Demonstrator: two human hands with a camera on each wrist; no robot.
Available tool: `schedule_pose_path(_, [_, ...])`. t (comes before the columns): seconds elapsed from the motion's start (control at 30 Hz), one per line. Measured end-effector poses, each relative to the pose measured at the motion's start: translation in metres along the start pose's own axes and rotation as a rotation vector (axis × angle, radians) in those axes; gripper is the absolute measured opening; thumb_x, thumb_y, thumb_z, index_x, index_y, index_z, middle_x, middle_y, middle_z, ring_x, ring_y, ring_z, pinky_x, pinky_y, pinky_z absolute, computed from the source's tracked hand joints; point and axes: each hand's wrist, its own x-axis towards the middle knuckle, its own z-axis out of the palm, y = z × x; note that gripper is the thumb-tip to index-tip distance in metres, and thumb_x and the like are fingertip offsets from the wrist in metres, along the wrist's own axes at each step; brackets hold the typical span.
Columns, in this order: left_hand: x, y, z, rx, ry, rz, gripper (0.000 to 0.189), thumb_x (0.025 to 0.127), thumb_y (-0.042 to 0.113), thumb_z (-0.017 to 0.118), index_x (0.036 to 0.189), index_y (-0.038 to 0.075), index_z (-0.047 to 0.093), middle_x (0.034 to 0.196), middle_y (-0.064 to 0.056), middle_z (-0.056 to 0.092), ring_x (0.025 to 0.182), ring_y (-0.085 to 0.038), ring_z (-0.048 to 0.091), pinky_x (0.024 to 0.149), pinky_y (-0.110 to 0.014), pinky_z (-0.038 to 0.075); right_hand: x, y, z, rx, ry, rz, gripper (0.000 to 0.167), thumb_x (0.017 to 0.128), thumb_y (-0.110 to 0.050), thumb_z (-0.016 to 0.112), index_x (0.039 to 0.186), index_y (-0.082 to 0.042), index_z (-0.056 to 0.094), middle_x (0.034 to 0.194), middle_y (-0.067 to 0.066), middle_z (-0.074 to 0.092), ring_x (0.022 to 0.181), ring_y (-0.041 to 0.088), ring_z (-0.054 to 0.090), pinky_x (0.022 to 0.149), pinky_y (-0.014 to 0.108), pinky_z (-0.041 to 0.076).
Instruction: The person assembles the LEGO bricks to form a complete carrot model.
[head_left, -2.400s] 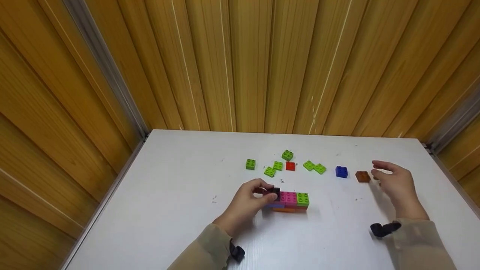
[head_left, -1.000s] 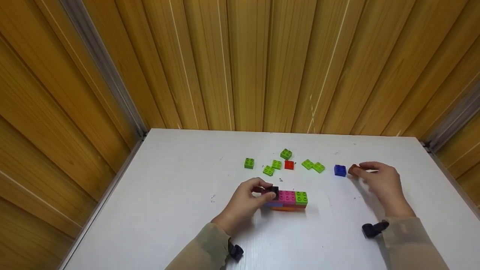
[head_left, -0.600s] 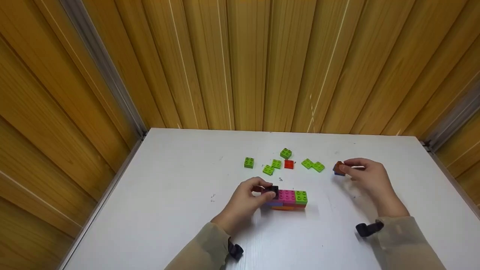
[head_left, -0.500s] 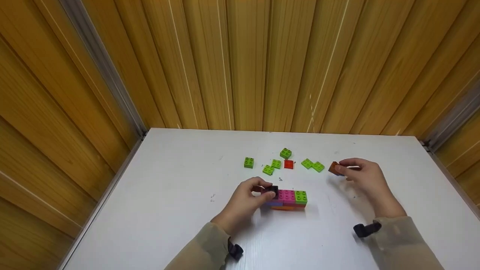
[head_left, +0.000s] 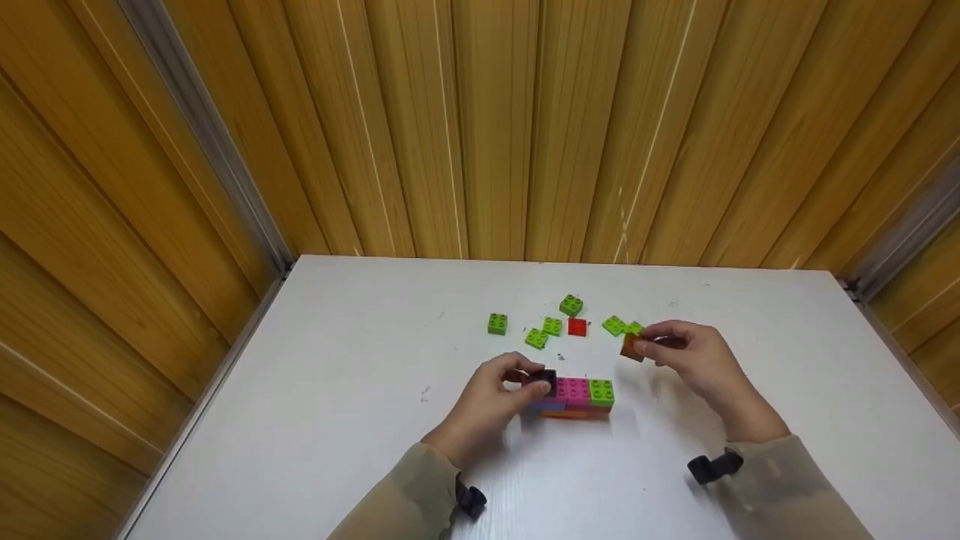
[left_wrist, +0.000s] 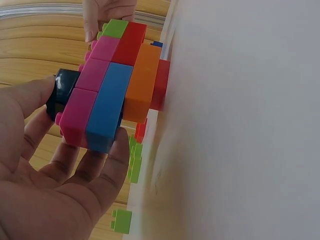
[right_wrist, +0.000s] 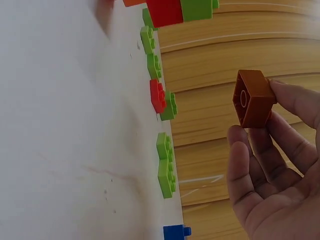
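Observation:
My left hand [head_left: 487, 394] grips a stacked block of building bricks [left_wrist: 104, 95] at its left end, its thumb on the black brick [left_wrist: 66, 86] on top. Pink and lime-green bricks form the block's upper row, with blue, red and orange ones beneath. In the left wrist view, the block's lowest red brick stands close to the table. My right hand [head_left: 694, 360] pinches a brown brick [right_wrist: 254, 97] between thumb and fingers, its hollow underside showing in the right wrist view. The brown brick is held up off the table, right of and beyond the block.
Behind the block, several lime-green bricks [head_left: 497, 324] and one red brick [head_left: 577, 327] lie loose on the white table [head_left: 360, 360]. A blue brick [right_wrist: 174, 232] lies farther right, hidden by my right hand in the head view. Wood-patterned panels [head_left: 495, 135] stand behind the table.
My right hand has picked up the brown brick from beside the blue one and carried it left, past the blue brick, toward the block. My left hand keeps its grip in place.

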Motion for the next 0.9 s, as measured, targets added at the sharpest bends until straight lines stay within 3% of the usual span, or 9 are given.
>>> schedule_pose_path(0.17, [0.0, 0.0, 0.0, 0.0, 0.0, 0.001, 0.022, 0.104, 0.033, 0.084, 0.124, 0.025, 0.079, 0.131, 0.003, 0.075, 0.124, -0.021, 0.067, 0.1, -0.036, 0.056, -0.004, -0.006, 0.011, 0.001, -0.03, -0.033, 0.036, 0.103, -0.028, 0.086, 0.129, -0.004, 0.079, 0.125, 0.013, 0.08, 0.101, 0.013, 0.073, 0.09, 0.03, 0.064])
schedule_pose_path(0.4, [-0.001, -0.001, 0.001, 0.028, 0.009, 0.016, 0.023, 0.104, 0.031, 0.084, 0.125, 0.025, 0.079, 0.128, 0.003, 0.076, 0.124, -0.02, 0.066, 0.104, -0.039, 0.054, -0.007, -0.008, 0.024, -0.025, -0.067, -0.079, 0.034, 0.101, -0.028, 0.088, 0.126, -0.007, 0.082, 0.127, 0.015, 0.079, 0.108, 0.022, 0.07, 0.088, 0.023, 0.06])
schedule_pose_path(0.9, [-0.001, -0.001, 0.0, 0.019, 0.004, 0.024, 0.023, 0.104, 0.032, 0.084, 0.125, 0.025, 0.079, 0.131, 0.002, 0.076, 0.124, -0.02, 0.067, 0.102, -0.037, 0.059, -0.015, -0.015, 0.043, -0.013, -0.137, -0.157, 0.025, 0.101, -0.026, 0.088, 0.122, -0.012, 0.083, 0.128, 0.01, 0.08, 0.113, 0.022, 0.072, 0.095, 0.023, 0.06])
